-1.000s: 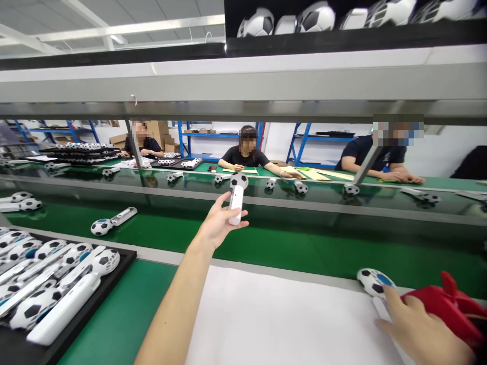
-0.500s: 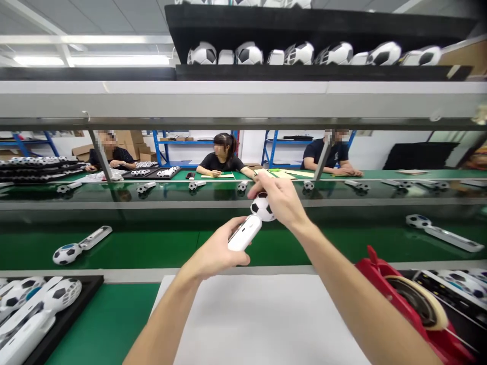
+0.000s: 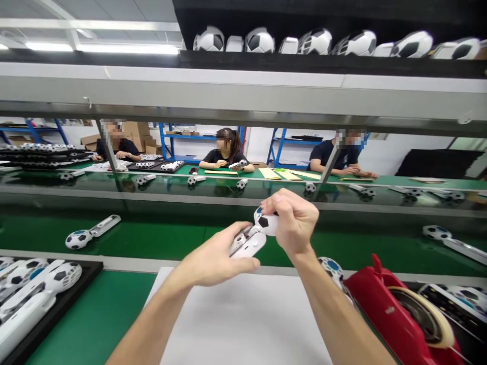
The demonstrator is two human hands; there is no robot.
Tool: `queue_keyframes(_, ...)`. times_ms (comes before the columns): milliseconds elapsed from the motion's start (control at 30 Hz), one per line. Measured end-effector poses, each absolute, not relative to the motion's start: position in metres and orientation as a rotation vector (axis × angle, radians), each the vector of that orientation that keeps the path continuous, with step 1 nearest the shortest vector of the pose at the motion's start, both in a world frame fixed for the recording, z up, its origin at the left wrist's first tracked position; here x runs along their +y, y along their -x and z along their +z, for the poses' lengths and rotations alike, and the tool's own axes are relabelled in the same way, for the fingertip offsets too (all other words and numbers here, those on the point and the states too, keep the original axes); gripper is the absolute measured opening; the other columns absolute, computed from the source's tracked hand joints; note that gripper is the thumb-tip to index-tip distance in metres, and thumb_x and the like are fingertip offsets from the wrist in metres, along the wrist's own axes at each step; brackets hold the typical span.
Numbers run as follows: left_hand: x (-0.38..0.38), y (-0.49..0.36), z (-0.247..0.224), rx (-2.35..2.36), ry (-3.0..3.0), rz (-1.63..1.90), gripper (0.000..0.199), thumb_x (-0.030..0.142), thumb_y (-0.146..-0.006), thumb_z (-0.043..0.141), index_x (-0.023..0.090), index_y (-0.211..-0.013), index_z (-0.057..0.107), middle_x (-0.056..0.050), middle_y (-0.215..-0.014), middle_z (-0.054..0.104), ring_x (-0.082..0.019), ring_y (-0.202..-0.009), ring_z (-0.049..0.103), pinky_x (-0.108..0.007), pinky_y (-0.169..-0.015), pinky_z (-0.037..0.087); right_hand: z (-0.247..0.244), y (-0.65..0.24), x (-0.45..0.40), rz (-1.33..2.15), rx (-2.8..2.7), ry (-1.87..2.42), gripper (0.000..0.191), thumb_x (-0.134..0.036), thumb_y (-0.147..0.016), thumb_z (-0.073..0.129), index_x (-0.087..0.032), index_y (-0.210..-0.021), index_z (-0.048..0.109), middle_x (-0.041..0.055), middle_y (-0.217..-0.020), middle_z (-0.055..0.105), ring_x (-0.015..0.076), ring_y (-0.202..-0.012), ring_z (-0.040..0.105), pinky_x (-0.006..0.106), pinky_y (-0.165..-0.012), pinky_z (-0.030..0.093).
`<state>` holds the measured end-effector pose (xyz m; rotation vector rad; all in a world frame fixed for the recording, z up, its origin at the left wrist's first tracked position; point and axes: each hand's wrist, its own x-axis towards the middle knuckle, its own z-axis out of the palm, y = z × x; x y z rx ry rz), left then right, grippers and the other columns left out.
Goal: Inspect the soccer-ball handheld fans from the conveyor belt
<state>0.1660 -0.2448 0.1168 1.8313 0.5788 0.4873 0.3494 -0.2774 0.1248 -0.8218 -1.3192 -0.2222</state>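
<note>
**Q.** What did each hand hold?

**A.** The left hand [image 3: 215, 252] was closed around the white handle [image 3: 248, 246] of a ball-headed fan [image 3: 255, 234]. The right hand [image 3: 293, 221] was clenched over the ball head [image 3: 265, 222], with its fingers wrapped across the top.

**Q.** Where was the fan?

**A.** It was held in the air at 12 o'clock, above the far edge of the white sheet [image 3: 243, 324], and touched nothing but the hands.

**Q.** How was it likely to handle?

**A.** It appeared light, stiff and probably hollow. The glossy handle looked slippery, and the joint between handle and head looked like the weak point. The handle body and the round of the head offered the safest hold, as opposed to the neck.

**Q.** What surrounded the work surface?

**A.** A green belt [image 3: 152, 235] ran across at 12 o'clock, carrying a second fan [image 3: 91, 233] at 10 o'clock. A black tray [image 3: 57, 317] of fans sat at 8 o'clock. A red tape dispenser [image 3: 395, 314] stood at 4 o'clock, with a loose ball head [image 3: 331, 268] just beside it. Above the belt, a black shelf [image 3: 304, 60] held more parts. Beyond it, co-workers [image 3: 224, 156] sat at a far bench before blue racks [image 3: 201, 137].
</note>
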Motion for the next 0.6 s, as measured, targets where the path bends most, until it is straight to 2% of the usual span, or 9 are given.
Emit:
queue_keyframes(100,-0.241,-0.17,0.116,0.486,-1.608,0.273,0.05,0.044,-0.079,0.073,0.025,-0.124,0.059,-0.005,-0.099,0.061,-0.016,-0.07,0.062,-0.022,-0.051,0.045,0.117,-0.344,-0.285,-0.225,-1.344,0.769,0.038,-0.018,-0.094,0.053,-0.021,-0.057,0.064,0.0007,-0.059,0.061,0.0176,-0.06,0.061,0.033,-0.06,0.051)
queue_keyframes(200,-0.24,-0.179,0.111,0.458,-1.578,0.329,0.035,0.038,-0.08,0.073,0.019,-0.108,0.062,-0.001,-0.088,0.059,-0.012,-0.067,0.056,-0.02,-0.055,0.044,0.111,-0.343,-0.288,-0.226,-1.382,0.783,0.038,-0.017,-0.096,0.049,-0.021,-0.063,0.066,0.0024,-0.068,0.065,0.0192,-0.068,0.064,0.034,-0.065,0.052)
queue_keyframes(233,-0.239,-0.183,0.109,0.485,-1.622,0.426,0.032,0.035,-0.08,0.073,0.018,-0.105,0.063,-0.001,-0.087,0.06,-0.011,-0.068,0.055,-0.02,-0.058,0.043,0.109,-0.343,-0.288,-0.247,-1.399,0.803,0.032,-0.017,-0.096,0.05,-0.022,-0.071,0.069,0.0038,-0.078,0.068,0.0211,-0.077,0.066,0.036,-0.071,0.054)
queue_keyframes(300,-0.237,-0.19,0.102,0.55,-1.699,0.676,0.032,0.032,-0.078,0.075,0.019,-0.106,0.063,-0.001,-0.091,0.063,-0.013,-0.075,0.056,-0.021,-0.064,0.043,0.105,-0.344,-0.284,-0.291,-1.429,0.832,0.017,-0.02,-0.092,0.056,-0.024,-0.098,0.071,0.0068,-0.107,0.067,0.0269,-0.105,0.064,0.043,-0.091,0.053)
queue_keyframes(367,-0.233,-0.196,0.094,0.61,-1.704,0.919,0.039,0.032,-0.078,0.076,0.02,-0.111,0.06,-0.002,-0.098,0.065,-0.015,-0.084,0.058,-0.023,-0.072,0.045,0.1,-0.345,-0.278,-0.256,-1.446,0.856,0.039,-0.024,-0.087,0.064,-0.028,-0.126,0.06,0.0089,-0.13,0.054,0.0313,-0.125,0.054,0.05,-0.103,0.047)
queue_keyframes(400,-0.23,-0.198,0.091,0.643,-1.685,1.023,0.042,0.033,-0.079,0.076,0.02,-0.115,0.057,-0.002,-0.1,0.065,-0.017,-0.087,0.058,-0.025,-0.076,0.046,0.098,-0.345,-0.276,-0.196,-1.453,0.879,0.049,-0.026,-0.086,0.067,-0.029,-0.133,0.053,0.0096,-0.135,0.05,0.032,-0.127,0.051,0.051,-0.105,0.046)
queue_keyframes(533,-0.221,-0.197,0.085,0.741,-1.577,1.3,0.055,0.036,-0.08,0.077,0.021,-0.124,0.048,-0.005,-0.107,0.063,-0.019,-0.092,0.06,-0.028,-0.081,0.047,0.089,-0.339,-0.272,0.354,-1.607,1.12,0.067,-0.037,-0.091,0.065,-0.031,-0.149,0.031,0.0108,-0.129,0.053,0.027,-0.109,0.061,0.05,-0.095,0.053)
queue_keyframes(600,-0.219,-0.195,0.086,0.698,-1.5,1.319,0.057,0.035,-0.081,0.076,0.023,-0.127,0.045,-0.005,-0.109,0.062,-0.019,-0.093,0.061,-0.028,-0.082,0.049,0.086,-0.332,-0.273,0.712,-1.691,1.197,0.074,-0.04,-0.095,0.06,-0.033,-0.155,0.017,0.0106,-0.135,0.053,0.0253,-0.11,0.062,0.048,-0.095,0.055)
